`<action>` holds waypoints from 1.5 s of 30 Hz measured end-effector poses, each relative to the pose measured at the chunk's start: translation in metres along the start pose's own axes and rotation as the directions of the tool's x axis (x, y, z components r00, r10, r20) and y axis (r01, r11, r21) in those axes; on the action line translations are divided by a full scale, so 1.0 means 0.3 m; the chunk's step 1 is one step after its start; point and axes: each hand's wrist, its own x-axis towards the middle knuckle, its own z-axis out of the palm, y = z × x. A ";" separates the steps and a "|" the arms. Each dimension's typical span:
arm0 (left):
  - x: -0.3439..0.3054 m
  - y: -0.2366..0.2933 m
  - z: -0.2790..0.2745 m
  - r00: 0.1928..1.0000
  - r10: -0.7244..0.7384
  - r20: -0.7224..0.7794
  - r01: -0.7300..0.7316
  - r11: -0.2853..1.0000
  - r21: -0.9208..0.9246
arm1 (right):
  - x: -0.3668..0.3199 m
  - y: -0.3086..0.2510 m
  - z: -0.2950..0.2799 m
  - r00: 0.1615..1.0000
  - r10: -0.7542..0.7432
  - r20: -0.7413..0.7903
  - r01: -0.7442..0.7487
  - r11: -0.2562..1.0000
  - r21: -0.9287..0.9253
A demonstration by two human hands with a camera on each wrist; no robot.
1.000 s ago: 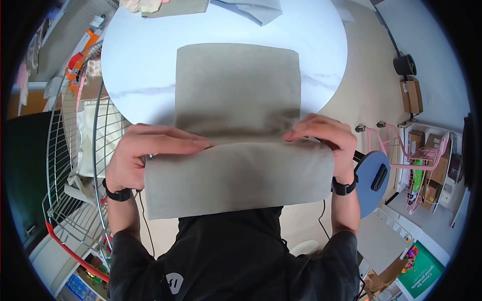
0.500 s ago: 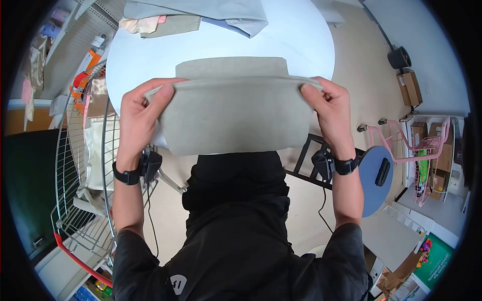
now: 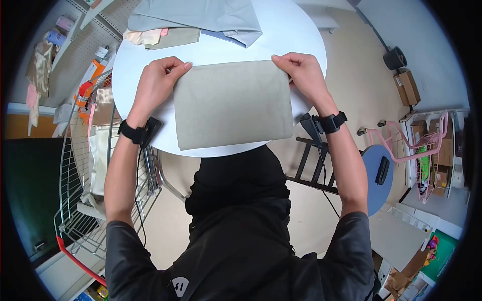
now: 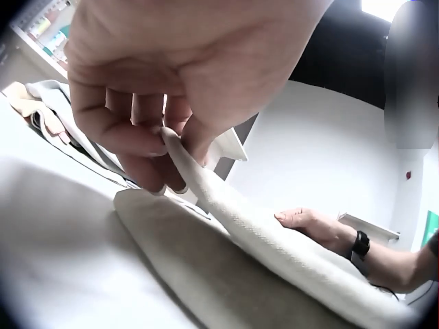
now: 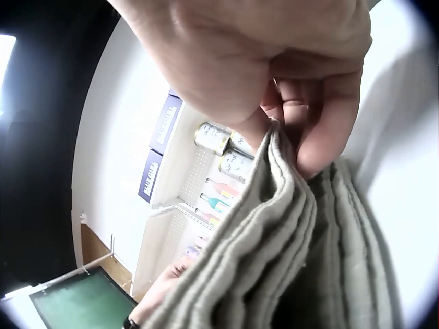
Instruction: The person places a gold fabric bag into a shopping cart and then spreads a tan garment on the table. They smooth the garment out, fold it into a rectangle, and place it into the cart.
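A grey-green cloth [image 3: 233, 106], folded into a rectangle, lies at the near edge of the round white table [image 3: 211, 54]. The left hand [image 3: 159, 83] pinches its far left corner between thumb and fingers; the right hand [image 3: 303, 75] pinches the far right corner. In the left wrist view the left hand [image 4: 178, 75] holds a raised edge of the cloth [image 4: 267, 240] above a lower layer. Several stacked layers of the cloth [image 5: 274, 226] hang below the right hand [image 5: 274, 75] in the right wrist view.
Grey-blue cloth [image 3: 201, 14] and small cream and olive pieces [image 3: 173, 38] lie at the table's far side. A wire cart [image 3: 75, 165] holding fabric stands at the left. At the right are a round blue stool [image 3: 380, 176] and a pink cart [image 3: 427, 145].
The cloth's near part has been folded over the far part, making a smaller rectangle. Both hands have moved away from the body and closer together, still pinching its edge.
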 end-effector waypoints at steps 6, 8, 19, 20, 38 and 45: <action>0.053 -0.030 0.015 0.997 -0.020 0.073 0.006 0.983 0.185 | 0.062 0.038 0.013 1.000 -0.024 -0.020 0.020 0.985 -0.172; 0.055 -0.036 0.030 0.997 0.001 0.075 -0.016 0.977 0.211 | 0.072 0.044 0.019 0.998 -0.060 -0.037 0.048 0.966 -0.254; 0.081 -0.088 0.053 0.999 -0.003 0.051 -0.005 0.986 0.164 | 0.107 0.075 0.030 0.984 -0.178 -0.030 0.147 0.886 -0.440; 0.085 -0.091 0.052 0.999 -0.007 0.050 -0.002 0.986 0.169 | 0.109 0.075 0.030 0.985 -0.172 -0.022 0.145 0.886 -0.440; 0.100 -0.054 -0.005 0.935 0.113 0.336 -0.145 0.987 0.073 | 0.145 0.093 -0.055 0.930 -0.242 0.278 0.335 0.869 -0.365; 0.131 -0.062 0.002 0.902 0.061 0.428 -0.051 0.998 -0.033 | 0.178 0.078 -0.024 0.934 -0.188 0.305 0.312 0.846 -0.433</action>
